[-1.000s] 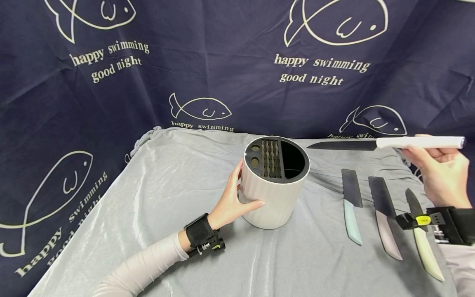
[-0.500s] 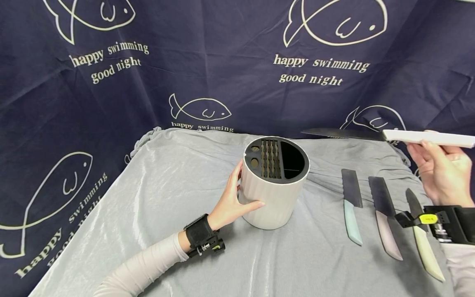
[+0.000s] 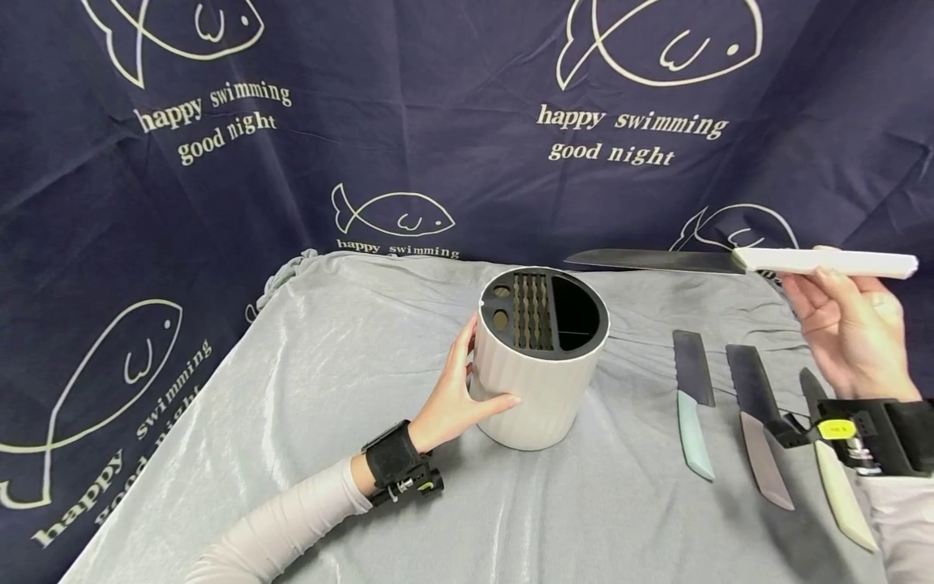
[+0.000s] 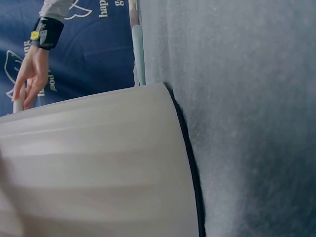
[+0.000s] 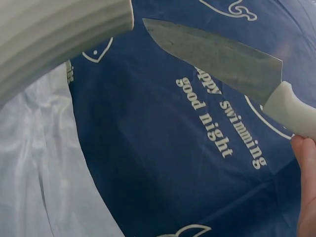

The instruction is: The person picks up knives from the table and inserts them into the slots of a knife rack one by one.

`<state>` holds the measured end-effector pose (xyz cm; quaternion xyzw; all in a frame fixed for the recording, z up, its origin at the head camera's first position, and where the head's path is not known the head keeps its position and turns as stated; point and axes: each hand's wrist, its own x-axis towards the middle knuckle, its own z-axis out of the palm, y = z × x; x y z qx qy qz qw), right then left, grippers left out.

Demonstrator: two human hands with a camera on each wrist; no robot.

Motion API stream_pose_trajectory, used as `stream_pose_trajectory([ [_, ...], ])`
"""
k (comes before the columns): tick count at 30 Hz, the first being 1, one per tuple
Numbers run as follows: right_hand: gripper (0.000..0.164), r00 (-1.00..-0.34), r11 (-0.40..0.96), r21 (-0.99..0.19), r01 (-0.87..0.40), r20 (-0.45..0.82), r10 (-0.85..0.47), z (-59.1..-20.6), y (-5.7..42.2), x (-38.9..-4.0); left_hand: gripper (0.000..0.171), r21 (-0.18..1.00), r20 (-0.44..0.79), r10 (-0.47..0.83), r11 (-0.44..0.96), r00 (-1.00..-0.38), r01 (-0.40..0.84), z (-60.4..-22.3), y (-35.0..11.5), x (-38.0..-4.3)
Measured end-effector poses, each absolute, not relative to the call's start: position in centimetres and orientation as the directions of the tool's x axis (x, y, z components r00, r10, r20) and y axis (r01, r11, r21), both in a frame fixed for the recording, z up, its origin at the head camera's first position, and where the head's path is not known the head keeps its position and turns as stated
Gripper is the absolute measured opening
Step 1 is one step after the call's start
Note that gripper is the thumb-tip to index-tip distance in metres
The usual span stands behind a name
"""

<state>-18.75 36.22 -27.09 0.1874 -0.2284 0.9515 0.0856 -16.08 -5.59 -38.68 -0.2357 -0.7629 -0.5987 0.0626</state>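
A white ribbed knife block [image 3: 536, 397] with a black slotted top stands upright mid-table. My left hand [image 3: 456, 405] grips its left side, thumb across the front, the other fingers mostly hidden behind. Off to the right, my right hand [image 3: 850, 332] holds a white-handled kitchen knife [image 3: 657, 260] by the handle, raised above the table. Its dark blade lies nearly level, tip pointing left toward the block. In the right wrist view the broad blade [image 5: 222, 59] shows side-on, its tip just beside the block's edge [image 5: 98, 24].
Three knives lie on the grey cloth [image 3: 350, 349] below my right hand: one with a mint handle [image 3: 695, 438], one with a pinkish handle [image 3: 764, 462], one with a pale yellow handle [image 3: 842, 499]. Behind the table hangs a navy curtain [image 3: 467, 122] with fish prints.
The white-handled knife and my right hand have risen a little; the blade has shifted left, its tip now closer to the block. My left hand and the block stay in place.
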Motion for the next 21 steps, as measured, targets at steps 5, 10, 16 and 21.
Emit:
stream_pose_trajectory([
  [5,0.029,-0.909,-0.893,-0.402,-0.204,0.416,0.021,-26.8,35.3,-18.7,0.113,0.883,0.381,0.287,0.169,-0.879,0.438,-38.7,-5.6,-16.1],
  [10,0.031,-0.894,-0.886,-0.432,-0.171,0.446,-0.045,-26.5,34.7,-18.8,0.113,0.885,0.377,0.287,0.17,-0.881,0.434,-38.7,-5.6,-16.1],
  [16,0.03,-0.884,-0.871,-0.464,-0.162,0.46,-0.08,-25.8,34.0,-19.0,0.112,0.887,0.368,0.288,0.178,-0.884,0.427,-38.8,-5.6,-16.2],
  [21,0.03,-0.879,-0.85,-0.499,-0.17,0.466,-0.098,-25.5,33.5,-19.0,0.113,0.889,0.365,0.286,0.176,-0.886,0.423,-38.7,-5.6,-16.1],
])
